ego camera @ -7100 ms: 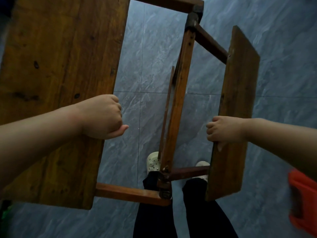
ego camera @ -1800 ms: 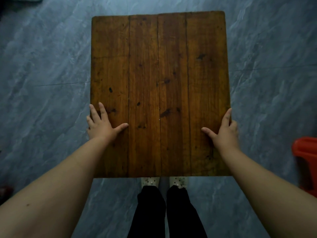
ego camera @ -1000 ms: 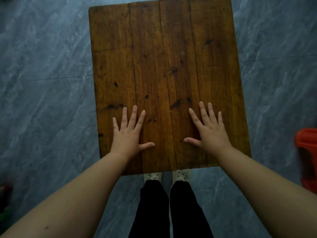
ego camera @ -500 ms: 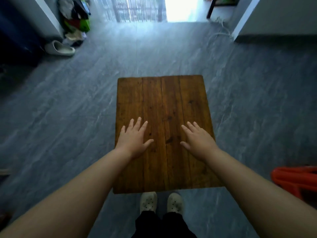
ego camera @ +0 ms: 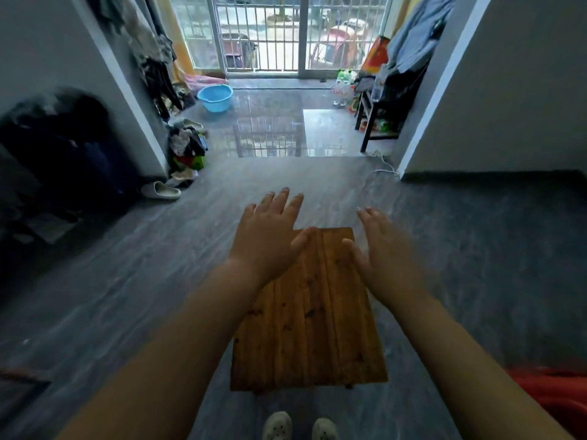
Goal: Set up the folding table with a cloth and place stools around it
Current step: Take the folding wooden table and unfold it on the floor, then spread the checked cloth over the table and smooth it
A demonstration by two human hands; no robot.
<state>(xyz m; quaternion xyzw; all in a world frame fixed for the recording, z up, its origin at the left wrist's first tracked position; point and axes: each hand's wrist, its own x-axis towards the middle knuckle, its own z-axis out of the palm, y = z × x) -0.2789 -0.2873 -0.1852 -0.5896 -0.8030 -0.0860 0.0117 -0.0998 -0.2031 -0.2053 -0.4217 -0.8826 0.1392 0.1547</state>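
Left hand [ego camera: 270,239] and right hand [ego camera: 387,268] open, fingers apart, holding nothing, above brown plank-topped wooden folding table [ego camera: 305,338] standing on grey marbled floor [ego camera: 127,296], just ahead of pale shoes [ego camera: 278,425].

Both hands reach forward, palms down, fingers straight and spread. The left hand [ego camera: 270,239] and right hand [ego camera: 386,262] are over the far end of the wooden surface [ego camera: 308,338]; whether they touch it is unclear. A pale slipper [ego camera: 161,190] lies left of the left hand, and a blue basin [ego camera: 215,97] stands well beyond it.
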